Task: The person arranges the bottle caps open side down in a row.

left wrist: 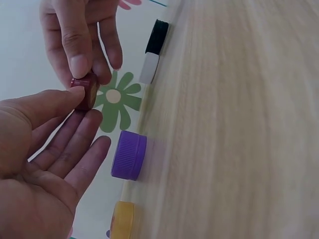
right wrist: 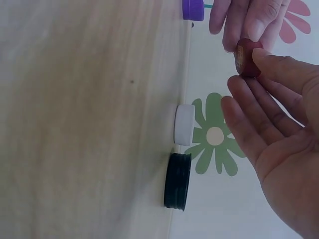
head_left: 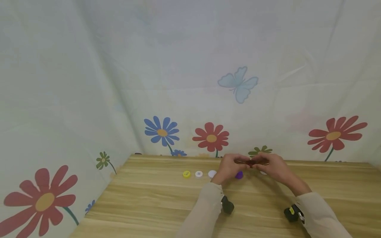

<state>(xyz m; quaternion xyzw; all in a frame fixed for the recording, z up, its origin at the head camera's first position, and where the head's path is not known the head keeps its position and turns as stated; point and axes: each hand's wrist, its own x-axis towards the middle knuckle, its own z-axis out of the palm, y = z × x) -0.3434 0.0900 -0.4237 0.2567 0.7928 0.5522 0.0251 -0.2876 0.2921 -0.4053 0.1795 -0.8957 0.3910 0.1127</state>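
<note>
Both hands pinch one small dark red cap (left wrist: 85, 91) between thumbs and fingertips, held above the table. In the head view the left hand (head_left: 230, 168) and the right hand (head_left: 274, 167) meet over it. The left wrist view shows the left hand (left wrist: 50, 149) from the lower left. From the right side of the right wrist view, the right hand (right wrist: 284, 109) reaches to the red cap (right wrist: 248, 58). A purple cap (head_left: 239, 175) lies beside the left hand; a white cap (right wrist: 185, 125) and a dark green cap (right wrist: 178, 181) are near the right hand.
On the wooden table (head_left: 143, 198), a yellow cap (head_left: 186, 174), a white cap (head_left: 198, 174) and another white one (head_left: 212, 174) lie left of the hands. An orange-yellow cap (left wrist: 122, 220) shows in the left wrist view. A flowered cloth (head_left: 178, 82) hangs behind the table.
</note>
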